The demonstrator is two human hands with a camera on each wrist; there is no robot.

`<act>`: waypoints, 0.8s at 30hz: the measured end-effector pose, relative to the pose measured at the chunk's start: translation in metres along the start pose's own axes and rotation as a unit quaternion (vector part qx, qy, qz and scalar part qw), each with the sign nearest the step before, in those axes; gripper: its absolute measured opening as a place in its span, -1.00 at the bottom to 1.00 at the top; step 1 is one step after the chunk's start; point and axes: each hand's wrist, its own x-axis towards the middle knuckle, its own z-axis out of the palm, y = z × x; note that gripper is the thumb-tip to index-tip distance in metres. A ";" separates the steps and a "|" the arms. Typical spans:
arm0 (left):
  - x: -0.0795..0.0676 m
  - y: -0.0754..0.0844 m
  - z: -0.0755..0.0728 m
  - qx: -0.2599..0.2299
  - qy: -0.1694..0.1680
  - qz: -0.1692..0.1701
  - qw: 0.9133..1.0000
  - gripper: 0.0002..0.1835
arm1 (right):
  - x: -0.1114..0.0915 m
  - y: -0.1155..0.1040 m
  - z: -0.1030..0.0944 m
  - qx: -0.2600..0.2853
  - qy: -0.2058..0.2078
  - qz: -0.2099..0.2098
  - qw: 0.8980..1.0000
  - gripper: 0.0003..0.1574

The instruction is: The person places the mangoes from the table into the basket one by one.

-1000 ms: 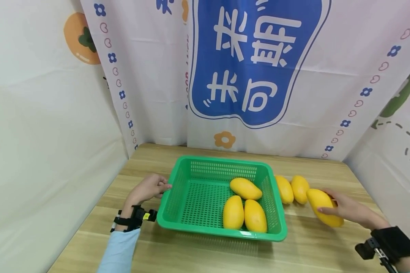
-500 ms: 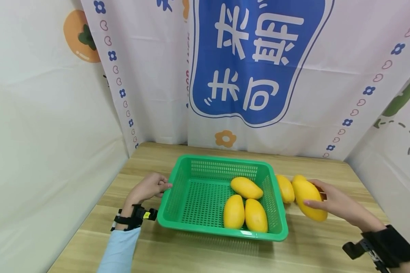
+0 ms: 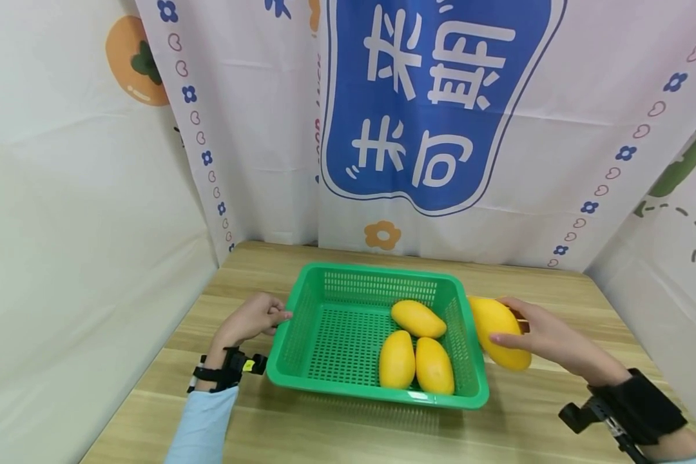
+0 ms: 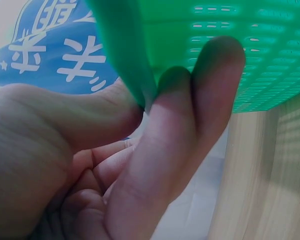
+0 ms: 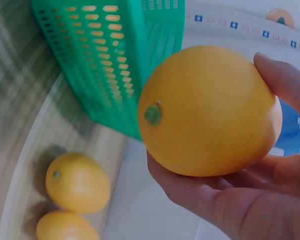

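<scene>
My right hand (image 3: 548, 335) grips a yellow mango (image 3: 499, 332) just outside the right wall of a green plastic basket (image 3: 377, 393). In the right wrist view the held mango (image 5: 205, 110) shows its green stem end, with thumb and fingers around it. My left hand (image 3: 255, 319) pinches the basket's left rim; in the left wrist view the rim (image 4: 125, 50) runs between thumb and fingers. Inside the basket lie three mangoes: one at the back (image 3: 419, 318) and two side by side, a left one (image 3: 397, 361) and a right one (image 3: 434, 366).
Two more mangoes, one (image 5: 77, 182) and another (image 5: 67, 227), lie on the wooden table (image 3: 325, 432) right of the basket; the held mango mostly hides them in the head view. A printed cloth (image 3: 278, 129) hangs behind the table, and white sheets stand at both sides.
My right hand has carried the mango leftward over the table, from right of the two loose mangoes to beside the basket wall. The left hand and basket have stayed in place.
</scene>
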 end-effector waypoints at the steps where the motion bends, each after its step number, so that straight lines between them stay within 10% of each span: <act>1: 0.000 0.000 0.000 0.001 0.000 0.000 1.000 -0.79 | 0.002 -0.002 0.002 0.004 -0.003 -0.005 1.000 -0.16; 24: -0.002 0.002 0.001 -0.002 0.007 -0.007 1.000 -0.80 | 0.030 -0.040 0.025 0.009 -0.036 -0.022 0.999 -0.06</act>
